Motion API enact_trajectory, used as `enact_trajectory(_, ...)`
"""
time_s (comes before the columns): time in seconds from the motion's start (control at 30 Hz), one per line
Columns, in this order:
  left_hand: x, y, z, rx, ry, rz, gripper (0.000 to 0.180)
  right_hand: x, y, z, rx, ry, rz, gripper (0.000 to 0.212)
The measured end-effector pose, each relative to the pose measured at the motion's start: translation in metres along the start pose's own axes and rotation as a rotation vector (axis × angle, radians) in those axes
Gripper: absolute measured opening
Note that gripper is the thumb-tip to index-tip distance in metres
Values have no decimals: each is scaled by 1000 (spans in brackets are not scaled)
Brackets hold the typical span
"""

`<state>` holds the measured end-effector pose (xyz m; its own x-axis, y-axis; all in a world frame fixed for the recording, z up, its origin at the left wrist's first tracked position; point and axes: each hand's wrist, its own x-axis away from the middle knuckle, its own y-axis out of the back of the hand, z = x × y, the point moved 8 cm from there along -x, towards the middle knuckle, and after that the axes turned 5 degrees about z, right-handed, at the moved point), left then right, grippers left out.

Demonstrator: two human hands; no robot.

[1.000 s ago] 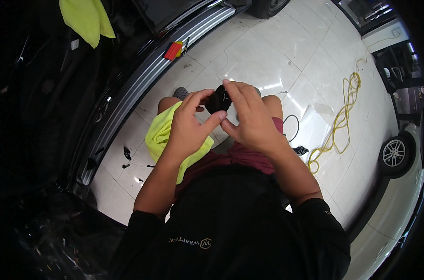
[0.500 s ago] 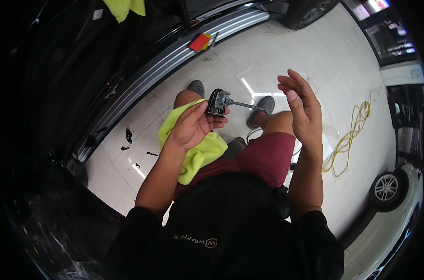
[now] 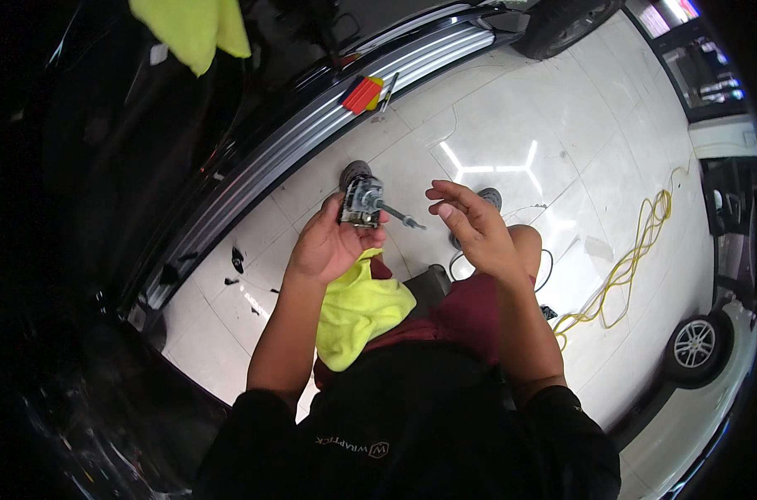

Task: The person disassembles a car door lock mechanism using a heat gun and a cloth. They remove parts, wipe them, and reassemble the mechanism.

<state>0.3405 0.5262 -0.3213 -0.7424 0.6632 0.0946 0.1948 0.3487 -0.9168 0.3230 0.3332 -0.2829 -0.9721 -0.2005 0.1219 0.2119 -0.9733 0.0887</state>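
In the head view, my left hand (image 3: 322,248) grips a black-and-metal part (image 3: 360,202), thumb at its near side, fingers curled beneath. I seem to hold it this way so its mechanism faces up and its thin rod (image 3: 401,216) juts clear, toward my right. My right hand (image 3: 481,240) holds nothing: its fingers are loosely bent and apart, near the rod's tip but not touching it, perhaps to leave the part in plain sight. Below my left fingers, a yellow-green cloth (image 3: 360,321) lies over my thigh, likely there to be within easy reach. Beyond my fingertips, a red tool (image 3: 363,96) rests on the ribbed silver sill (image 3: 441,57) of a black car, probably parked there to stay off the ground.

Under my fingers spreads a pale, glossy tiled floor (image 3: 512,100), mirroring the ceiling lights. Small black scraps (image 3: 238,260) lie on it, left of my left fingers. Well off to the right of my right fingers, a yellow cable (image 3: 644,242) sits in loose loops, with a light-coloured car (image 3: 712,392) past it. Another yellow-green cloth (image 3: 197,33) hangs beyond my left fingers, on the black car's side.
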Motion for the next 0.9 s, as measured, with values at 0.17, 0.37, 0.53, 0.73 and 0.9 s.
enact_trajectory(0.17, -24, 1, -3, -281, 50, -59, 39, 1, 34, -11, -283, -30, -30, 37)
enact_trajectory(0.37, -70, -23, 28, -593, 259, -198, 37, 17, 47, -9, -36, -100, 28, 25)
enact_trajectory(0.53, -105, -52, 51, -826, 193, -258, 39, 42, 57, -52, -491, -173, -166, 21)
enact_trajectory(0.73, -70, -68, 125, -1456, 41, -168, 34, 51, 45, -106, -1143, -227, -472, 15)
enact_trajectory(0.9, -86, -113, 139, -2084, -344, 32, 28, 61, 43, -115, -1375, -319, -551, 12)
